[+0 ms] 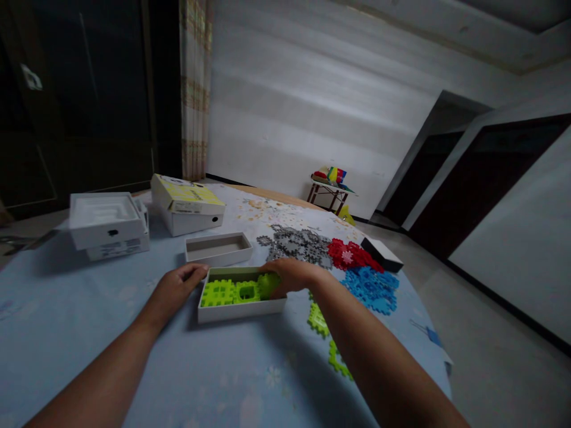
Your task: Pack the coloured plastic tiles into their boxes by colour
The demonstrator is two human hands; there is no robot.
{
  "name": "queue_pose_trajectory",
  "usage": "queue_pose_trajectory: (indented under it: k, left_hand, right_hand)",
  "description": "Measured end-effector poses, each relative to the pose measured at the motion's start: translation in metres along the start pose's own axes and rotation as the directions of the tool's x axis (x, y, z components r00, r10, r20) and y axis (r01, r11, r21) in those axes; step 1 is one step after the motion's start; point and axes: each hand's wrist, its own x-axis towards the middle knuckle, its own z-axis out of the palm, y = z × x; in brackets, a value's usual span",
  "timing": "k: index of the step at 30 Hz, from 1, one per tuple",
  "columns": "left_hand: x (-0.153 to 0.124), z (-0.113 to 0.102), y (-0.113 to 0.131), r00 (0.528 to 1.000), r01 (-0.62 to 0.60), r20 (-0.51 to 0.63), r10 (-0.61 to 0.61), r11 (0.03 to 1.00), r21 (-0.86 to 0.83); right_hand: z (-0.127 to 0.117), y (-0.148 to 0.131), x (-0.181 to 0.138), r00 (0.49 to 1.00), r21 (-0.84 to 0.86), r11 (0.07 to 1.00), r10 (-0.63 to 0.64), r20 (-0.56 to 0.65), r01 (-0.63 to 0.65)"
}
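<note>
A shallow white box (243,310) stands before me on the table, with green interlocking toy pieces (218,293) lined up inside it. My left hand (176,290) grips the box's left end, thumb at the far corner. My right hand (292,276) reaches into the right end, fingers closed on a green toy piece (267,285); that piece is partly hidden by the hand. Just beyond is a second shallow box (218,257). More loose green pieces (317,321) lie beside and under my right forearm.
Piles of grey pieces (303,245), red pieces (352,254) and blue pieces (372,288) spread across the right side. A black-and-white box (382,254) lies beyond them. White boxes (109,223) and a yellow-lidded box (190,205) stand at the back left of the tablecloth (250,374).
</note>
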Motion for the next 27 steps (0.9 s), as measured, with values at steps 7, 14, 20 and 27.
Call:
queue_pose_trajectory:
  k: [7, 14, 20, 27]
  left_hand:
    - [0.001, -0.002, -0.002, 1.0, 0.005, 0.027, -0.007, 0.999, 0.053]
    - [0.006, 0.002, -0.007, 0.997, 0.021, 0.074, -0.03, 0.992, 0.124]
    - [0.007, 0.004, -0.007, 0.996, 0.045, 0.064, -0.057, 0.983, 0.177]
    - [0.01, 0.006, -0.013, 0.997, 0.036, 0.055, -0.047, 0.982, 0.185]
  right_hand:
    - [-0.002, 0.024, -0.023, 0.96, 0.199, 0.98, 0.028, -0.277, 0.029]
    - [0.01, 0.019, -0.036, 0.927, 0.093, 0.996, 0.045, -0.373, -0.011]
    - [0.02, -0.012, -0.013, 0.986, -0.261, 0.962, 0.037, -0.165, -0.08]
    - [0.027, -0.013, 0.003, 0.993, -0.295, 0.949, 0.103, -0.051, -0.114]
